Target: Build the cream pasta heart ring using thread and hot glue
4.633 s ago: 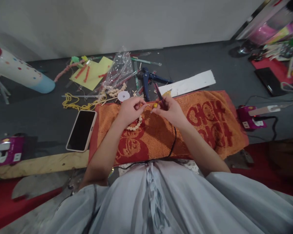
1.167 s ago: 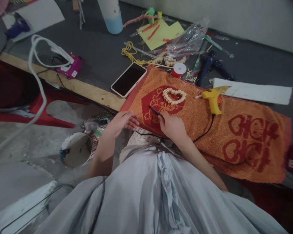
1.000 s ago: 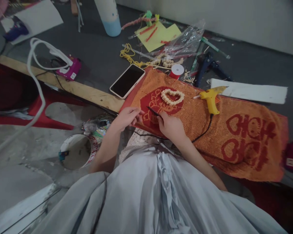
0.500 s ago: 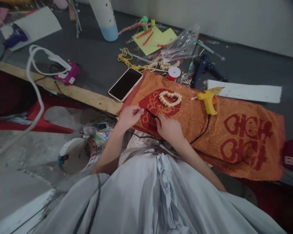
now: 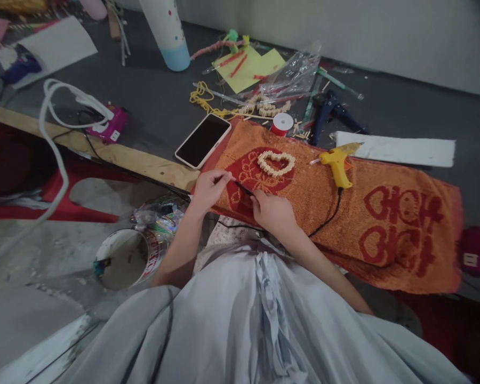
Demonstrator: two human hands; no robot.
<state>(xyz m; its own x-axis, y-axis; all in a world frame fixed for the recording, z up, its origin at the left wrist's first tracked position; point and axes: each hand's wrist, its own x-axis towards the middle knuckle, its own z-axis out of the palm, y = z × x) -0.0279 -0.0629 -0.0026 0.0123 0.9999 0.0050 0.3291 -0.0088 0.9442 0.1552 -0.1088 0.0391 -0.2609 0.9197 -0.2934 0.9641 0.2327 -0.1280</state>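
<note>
My left hand [image 5: 208,189] is pinched closed at the near left of an orange and red towel [image 5: 304,197]; whatever lies between its fingertips is too small to make out. A thin dark tool [image 5: 244,188], which looks like tweezers, is gripped in my right hand [image 5: 275,212]. Its tip points up and left, reaching close to the left fingertips. Beyond the hands, a heart-shaped ring of small cream pieces [image 5: 278,173] lies on the towel's red patch. A yellow glue gun [image 5: 339,165] rests on the towel to the right, its black cord trailing toward me.
A phone [image 5: 204,140] and a red ribbon spool [image 5: 282,125] border the towel. Behind are yellow paper [image 5: 240,77], clear plastic wrap [image 5: 294,74], and a bottle [image 5: 174,45]. A purple power socket [image 5: 114,127] sits left; a bucket [image 5: 156,253] stands below.
The view has shifted slightly. My left fingertips have closed together more, near the tip of the thin dark tool. My right hand keeps its hold on it.
</note>
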